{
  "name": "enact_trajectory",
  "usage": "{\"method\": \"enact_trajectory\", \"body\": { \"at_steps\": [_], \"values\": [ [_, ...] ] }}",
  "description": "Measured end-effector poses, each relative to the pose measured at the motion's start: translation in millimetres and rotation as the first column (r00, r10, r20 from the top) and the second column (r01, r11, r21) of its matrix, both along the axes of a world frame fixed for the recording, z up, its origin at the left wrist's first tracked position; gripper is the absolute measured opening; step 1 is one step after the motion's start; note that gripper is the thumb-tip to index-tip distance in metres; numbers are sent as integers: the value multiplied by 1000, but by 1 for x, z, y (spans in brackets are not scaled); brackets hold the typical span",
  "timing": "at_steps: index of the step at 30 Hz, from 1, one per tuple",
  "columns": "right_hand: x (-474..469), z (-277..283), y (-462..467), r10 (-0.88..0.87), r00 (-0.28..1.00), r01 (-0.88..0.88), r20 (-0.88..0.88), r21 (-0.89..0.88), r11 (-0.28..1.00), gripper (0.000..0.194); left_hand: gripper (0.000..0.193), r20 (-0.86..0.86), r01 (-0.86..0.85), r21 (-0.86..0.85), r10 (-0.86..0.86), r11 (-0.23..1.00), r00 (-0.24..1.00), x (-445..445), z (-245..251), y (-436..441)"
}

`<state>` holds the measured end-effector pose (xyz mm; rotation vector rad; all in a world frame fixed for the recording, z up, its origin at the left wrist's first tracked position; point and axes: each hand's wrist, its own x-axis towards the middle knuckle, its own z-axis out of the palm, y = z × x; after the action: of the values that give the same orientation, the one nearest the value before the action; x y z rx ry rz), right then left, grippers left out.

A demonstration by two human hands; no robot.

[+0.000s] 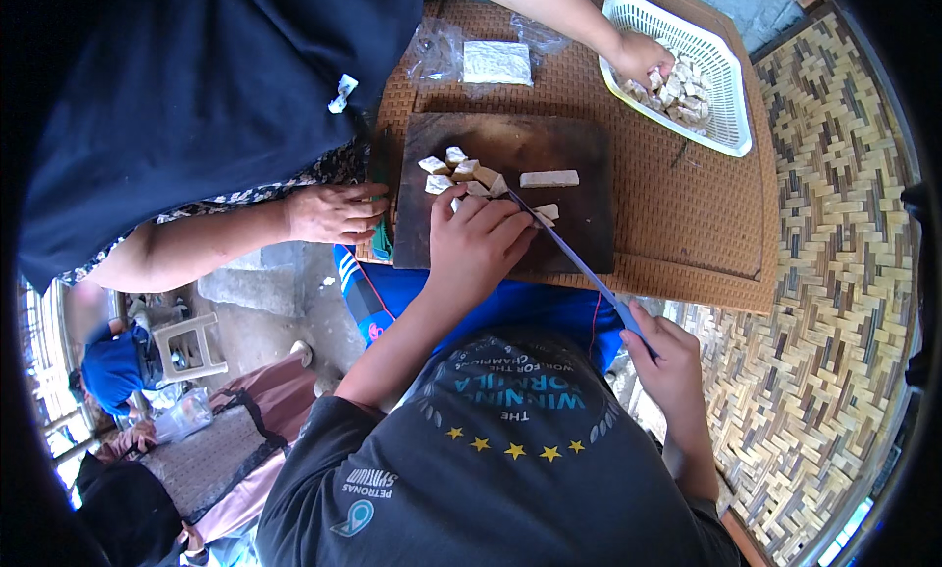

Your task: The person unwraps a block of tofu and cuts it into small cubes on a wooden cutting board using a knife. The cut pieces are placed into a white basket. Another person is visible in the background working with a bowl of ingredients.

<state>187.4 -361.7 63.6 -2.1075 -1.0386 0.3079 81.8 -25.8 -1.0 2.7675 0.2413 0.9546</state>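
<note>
My right hand (662, 346) grips the handle of a knife with a blue-purple blade (570, 252). The blade slants up and left across the front of a dark wooden cutting board (581, 144), its tip beside cut pieces. On the board my left hand (478, 232) rests with bent fingers over pale tempeh pieces, partly hiding them. Several tempeh chunks (465, 171) lie just beyond those fingers. Cut bits (547, 213) sit right of the blade, close to my left fingertips. Farther back on the board is one uncut tempeh strip (550, 178).
Another person's hand (644, 58) reaches into a white plastic basket (728, 118) of tempeh cubes; their other hand (338, 214) is at the table's left edge by a green object (381, 242). A tempeh slab (497, 62) lies near clear plastic wrap (438, 50). Woven bamboo matting (831, 199) stands right.
</note>
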Motion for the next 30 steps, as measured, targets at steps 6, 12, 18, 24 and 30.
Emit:
{"method": "enact_trajectory", "body": {
  "at_steps": [6,12,18,24,30],
  "values": [
    [-2,8,-9,-45,996,42,-77,-44,998,49,24,13,-23,-18,23,1000,1000,0,-1,-2],
    [7,3,-22,4,998,-3,-70,12,1000,51,27,-1,-43,-38,43,998,999,-1,1,-1],
    [11,7,-45,-14,998,18,-68,48,999,53,33,-25,-47,-78,45,996,999,-3,8,0],
    [9,6,-50,-31,994,40,-100,87,995,51,35,-10,-36,-62,36,997,999,3,8,0],
    [-2,4,-44,-23,997,25,-79,22,999,51,34,-13,-31,-64,30,997,999,3,5,0]
  ]
}}
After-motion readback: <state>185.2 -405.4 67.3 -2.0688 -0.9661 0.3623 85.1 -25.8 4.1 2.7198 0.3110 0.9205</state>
